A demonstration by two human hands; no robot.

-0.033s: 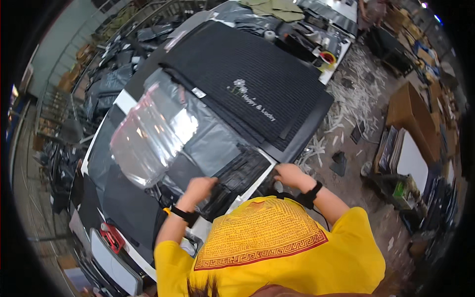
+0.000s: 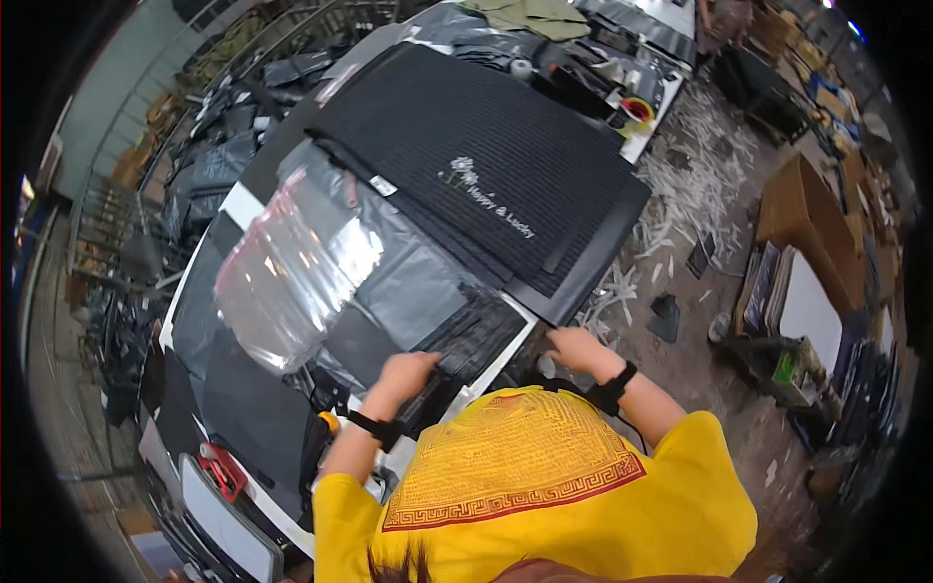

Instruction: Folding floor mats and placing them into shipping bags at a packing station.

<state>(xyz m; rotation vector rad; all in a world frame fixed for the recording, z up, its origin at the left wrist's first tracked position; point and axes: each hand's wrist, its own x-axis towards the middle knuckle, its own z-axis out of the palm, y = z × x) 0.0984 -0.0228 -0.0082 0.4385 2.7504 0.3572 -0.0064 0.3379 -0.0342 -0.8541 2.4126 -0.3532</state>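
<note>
My left hand (image 2: 409, 376), fingers curled, rests at the near left side of a folded stack of glossy black plastic bags (image 2: 473, 335). What lies under its fingertips is hidden. My right hand (image 2: 579, 350) is closed in a pinch just off the table's near right corner; whatever it pinches is hidden or too small to name. Beyond the bags lies a dark ribbed mat (image 2: 428, 102) with white lettering and a flower design, and a small white label on its near edge. Left of the bags, shiny clear plastic bags (image 2: 282, 291) lie over grey plastic bags (image 2: 413, 291).
A red tool (image 2: 223, 472) sits at the table's lower left edge. Tape rolls (image 2: 637, 109) stand at the far right end. White paper strips (image 2: 680, 194) litter the floor on the right, near a cardboard box (image 2: 812, 209). Metal racks (image 2: 121, 243) with dark packages line the left.
My left hand has shifted slightly right along the black bags. My right hand has moved a little right and down. The mat and clear bags keep their places on the table.
</note>
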